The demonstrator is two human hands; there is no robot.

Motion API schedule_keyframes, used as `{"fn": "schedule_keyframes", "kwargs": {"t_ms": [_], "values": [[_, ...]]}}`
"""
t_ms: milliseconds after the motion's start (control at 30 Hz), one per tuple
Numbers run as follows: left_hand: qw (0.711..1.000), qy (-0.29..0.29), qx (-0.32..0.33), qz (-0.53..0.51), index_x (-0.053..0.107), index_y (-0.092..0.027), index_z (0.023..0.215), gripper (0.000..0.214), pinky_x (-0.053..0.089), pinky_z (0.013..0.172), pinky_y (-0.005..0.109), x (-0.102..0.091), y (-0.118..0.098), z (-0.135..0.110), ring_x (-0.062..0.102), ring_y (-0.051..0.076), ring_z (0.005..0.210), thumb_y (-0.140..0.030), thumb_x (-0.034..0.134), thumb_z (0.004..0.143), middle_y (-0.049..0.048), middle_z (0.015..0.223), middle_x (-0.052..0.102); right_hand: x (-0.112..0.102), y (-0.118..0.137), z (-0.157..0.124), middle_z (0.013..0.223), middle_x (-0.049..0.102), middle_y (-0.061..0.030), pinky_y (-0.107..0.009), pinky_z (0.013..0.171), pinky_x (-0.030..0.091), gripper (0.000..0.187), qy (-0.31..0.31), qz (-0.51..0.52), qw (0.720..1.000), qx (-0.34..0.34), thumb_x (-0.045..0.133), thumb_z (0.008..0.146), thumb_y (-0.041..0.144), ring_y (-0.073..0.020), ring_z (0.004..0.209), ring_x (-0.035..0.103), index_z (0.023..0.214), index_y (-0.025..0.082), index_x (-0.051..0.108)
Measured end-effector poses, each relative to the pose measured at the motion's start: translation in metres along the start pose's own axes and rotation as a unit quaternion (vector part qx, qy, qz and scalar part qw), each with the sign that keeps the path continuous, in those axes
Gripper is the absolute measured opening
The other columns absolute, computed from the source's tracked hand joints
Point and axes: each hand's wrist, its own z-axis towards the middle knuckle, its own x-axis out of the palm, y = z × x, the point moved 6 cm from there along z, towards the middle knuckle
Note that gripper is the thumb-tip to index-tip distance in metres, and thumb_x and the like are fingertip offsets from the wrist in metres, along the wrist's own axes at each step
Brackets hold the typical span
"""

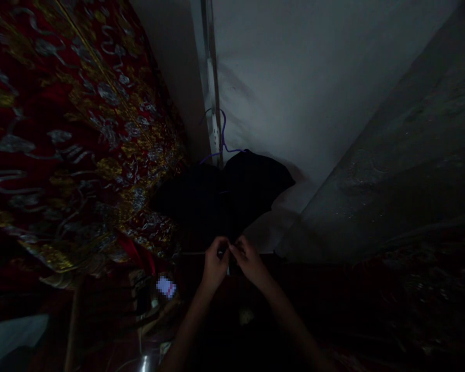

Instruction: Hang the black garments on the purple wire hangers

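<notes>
A dark short-sleeved shirt (251, 186) hangs from a purple hanger (224, 135), hooked on a narrow upright strip at the wall. At the lower front of the shirt, near its middle, my left hand (217, 261) is closed with thumb and fingertips pinched together. My right hand (248, 258) is pinched too, its fingertips almost meeting those of the left. Both seem to grip the shirt's front, though the dim light hides the exact bit of cloth or fastening between the fingers.
To the left hangs a large red cloth (81, 129) with gold and silver patterns. A pale wall (294, 77) rises behind the shirt, with a grey slanting surface (372, 181) at right. Small items and a bright blurred patch (166, 287) lie low on the left.
</notes>
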Motion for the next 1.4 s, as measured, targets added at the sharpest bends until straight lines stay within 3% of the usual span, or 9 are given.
{"fn": "schedule_keyframes", "kwargs": {"t_ms": [133, 400, 667, 767, 867, 967, 1100, 1233, 1400], "values": [[1.0, 0.011, 0.002, 0.024, 0.058, -0.019, 0.103, 0.015, 0.05, 0.079, 0.027, 0.0, 0.0, -0.001, 0.066, 0.017, 0.086, -0.018, 0.051, 0.09, 0.0035, 0.092, 0.068, -0.005, 0.009, 0.003, 0.064, 0.058, 0.0025, -0.026, 0.06, 0.042, 0.025, 0.068, -0.023, 0.997, -0.002, 0.053, 0.09, 0.046, -0.0151, 0.061, 0.058, 0.084, 0.022, 0.055], [0.999, 0.006, -0.003, 0.037, 0.055, -0.02, 0.109, 0.019, 0.05, 0.078, 0.028, 0.005, 0.015, -0.004, 0.064, 0.016, 0.085, -0.017, 0.051, 0.091, 0.0031, 0.092, 0.066, -0.004, 0.015, 0.018, 0.038, 0.04, 0.008, -0.024, 0.044, 0.025, 0.027, 0.047, 0.125, 0.985, 0.107, 0.063, 0.073, 0.043, -0.0084, 0.037, 0.034, 0.061, 0.019, 0.059], [0.997, -0.069, -0.027, 0.019, 0.055, -0.019, 0.103, 0.019, 0.05, 0.081, 0.029, -0.013, 0.039, 0.01, 0.065, 0.017, 0.088, -0.029, 0.061, 0.089, 0.0049, 0.093, 0.065, -0.028, 0.17, 0.094, 0.039, 0.031, 0.0113, -0.022, 0.04, 0.018, 0.026, 0.019, 0.325, 0.944, -0.05, 0.074, 0.069, 0.04, -0.0041, 0.036, 0.027, 0.064, 0.016, 0.064], [0.998, -0.056, -0.022, 0.018, 0.055, -0.019, 0.108, 0.024, 0.051, 0.079, 0.029, -0.016, 0.033, 0.016, 0.067, 0.017, 0.085, -0.026, 0.064, 0.086, 0.0044, 0.091, 0.067, -0.022, 0.192, 0.095, 0.039, 0.034, 0.0106, -0.021, 0.04, 0.018, 0.027, 0.018, 0.343, 0.937, -0.068, 0.072, 0.071, 0.042, -0.0046, 0.036, 0.027, 0.066, 0.017, 0.062], [0.998, -0.036, 0.021, 0.039, 0.051, -0.02, 0.127, 0.043, 0.053, 0.083, 0.032, -0.022, -0.004, 0.029, 0.068, 0.018, 0.088, -0.021, 0.064, 0.085, 0.0049, 0.095, 0.069, -0.016, 0.181, 0.082, 0.04, 0.039, 0.0093, -0.021, 0.04, 0.018, 0.03, 0.0, 0.322, 0.944, -0.066, 0.072, 0.072, 0.046, -0.0053, 0.037, 0.031, 0.068, 0.018, 0.061], [0.987, -0.067, 0.135, 0.063, 0.037, -0.023, 0.147, 0.064, 0.051, 0.093, 0.035, -0.038, -0.076, 0.053, 0.066, 0.018, 0.1, -0.02, 0.063, 0.089, 0.0077, 0.112, 0.067, -0.022, 0.172, 0.07, 0.042, 0.041, 0.0084, -0.021, 0.04, 0.019, 0.033, -0.026, 0.278, 0.957, -0.075, 0.072, 0.073, 0.048, -0.0054, 0.038, 0.033, 0.067, 0.018, 0.061], [0.948, -0.071, 0.268, 0.153, 0.062, -0.021, 0.127, 0.032, 0.05, 0.089, 0.029, -0.051, -0.162, 0.089, 0.064, 0.015, 0.094, -0.019, 0.054, 0.096, 0.0049, 0.103, 0.067, -0.034, 0.186, 0.065, 0.043, 0.039, 0.0085, -0.022, 0.042, 0.021, 0.028, -0.008, 0.247, 0.962, -0.118, 0.069, 0.079, 0.043, -0.006, 0.039, 0.031, 0.067, 0.02, 0.06], [0.926, -0.074, 0.32, 0.187, 0.07, -0.016, 0.096, 0.012, 0.05, 0.076, 0.024, -0.046, -0.188, 0.101, 0.064, 0.013, 0.081, -0.018, 0.058, 0.095, 0.0034, 0.089, 0.068, -0.041, 0.185, 0.072, 0.045, 0.037, 0.0087, -0.022, 0.043, 0.021, 0.029, -0.025, 0.223, 0.965, -0.136, 0.068, 0.078, 0.042, -0.0063, 0.041, 0.029, 0.065, 0.021, 0.054], [0.915, -0.146, 0.329, 0.179, 0.068, -0.017, 0.092, 0.012, 0.048, 0.076, 0.024, -0.053, -0.194, 0.093, 0.062, 0.013, 0.081, -0.02, 0.057, 0.095, 0.002, 0.085, 0.066, -0.025, 0.128, 0.087, 0.051, 0.04, 0.0073, -0.023, 0.044, 0.023, 0.032, -0.057, 0.165, 0.982, -0.075, 0.066, 0.074, 0.048, -0.0077, 0.045, 0.032, 0.066, 0.021, 0.053]]}}
